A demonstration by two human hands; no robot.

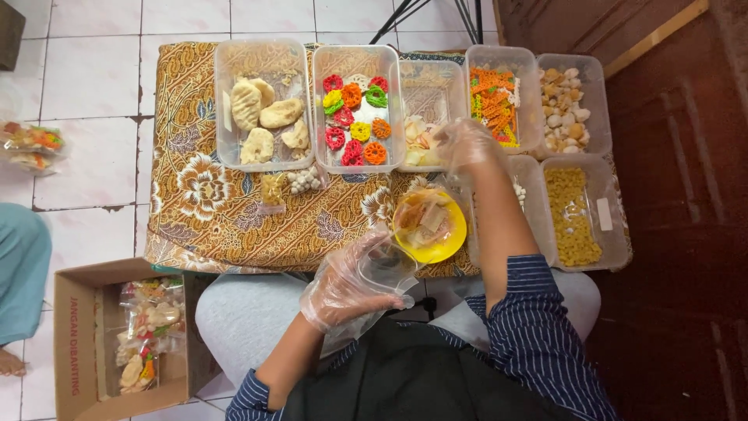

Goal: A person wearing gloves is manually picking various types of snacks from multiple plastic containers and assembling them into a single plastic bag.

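- White floor tiles [93,78] are seen around a low table covered by a brown patterned cloth [202,203]
- Clear tubs [265,54] of crackers are lined up on it
- A clear bag is held at a yellow bowl [448,242] by the gloved left hand [351,284], fingers curled closed on it
- Pale chips [421,140] are reached by the gloved right hand [467,144]; its grip cannot be told

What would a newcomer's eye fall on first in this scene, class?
Probably the clear tub of bright flower-shaped crackers, at the middle of the back row on the patterned cloth. Next, the yellow bowl near the front edge, held by the gloved left hand, while the right hand reaches into a tub behind it.
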